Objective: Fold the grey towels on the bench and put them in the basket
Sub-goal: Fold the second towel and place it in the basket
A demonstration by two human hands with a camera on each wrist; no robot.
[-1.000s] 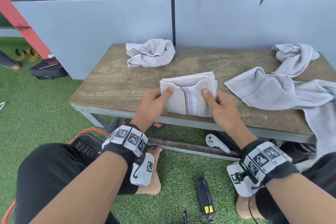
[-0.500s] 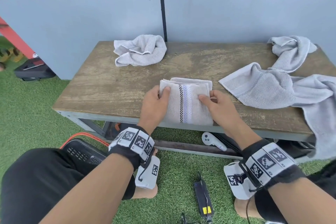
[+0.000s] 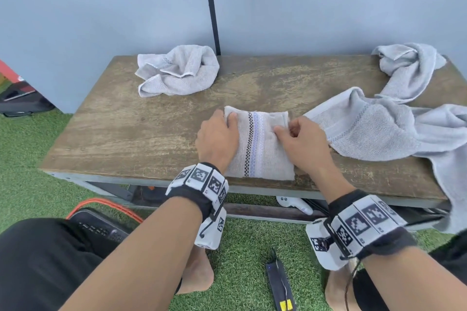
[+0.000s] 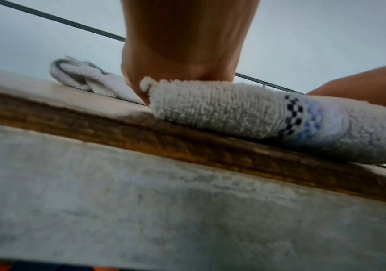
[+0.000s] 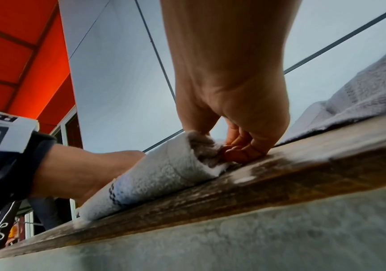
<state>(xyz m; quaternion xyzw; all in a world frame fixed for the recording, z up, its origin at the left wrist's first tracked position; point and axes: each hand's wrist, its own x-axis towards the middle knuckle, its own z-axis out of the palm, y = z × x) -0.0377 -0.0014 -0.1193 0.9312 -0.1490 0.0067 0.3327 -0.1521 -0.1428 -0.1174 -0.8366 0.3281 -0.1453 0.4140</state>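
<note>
A folded grey towel [image 3: 260, 144] with a black check and blue stripe lies flat near the front edge of the wooden bench [image 3: 141, 134]. My left hand [image 3: 227, 125] holds its left edge, thumb on top and fingers curled down beside it. My right hand [image 3: 285, 131] has its fingers curled at the right edge. In the right wrist view those fingertips [image 5: 233, 154] pinch the towel's [image 5: 159, 174] layered edge against the bench. From the left wrist, the towel [image 4: 233, 108] sits under my palm. A black perforated basket [image 3: 101, 225] with an orange rim stands on the grass by my left knee.
A crumpled grey towel [image 3: 177, 70] lies at the back left. A large one [image 3: 374, 129] spreads on the right and hangs over the bench end, with another [image 3: 409, 68] bunched behind it. A white controller [image 3: 293, 203] lies under the bench, and a black device [image 3: 280, 288] lies on the grass.
The towel's upper fold has come down and it now lies flat and squared. Both hands slid to its side edges, the right curling in to pinch the right edge.
</note>
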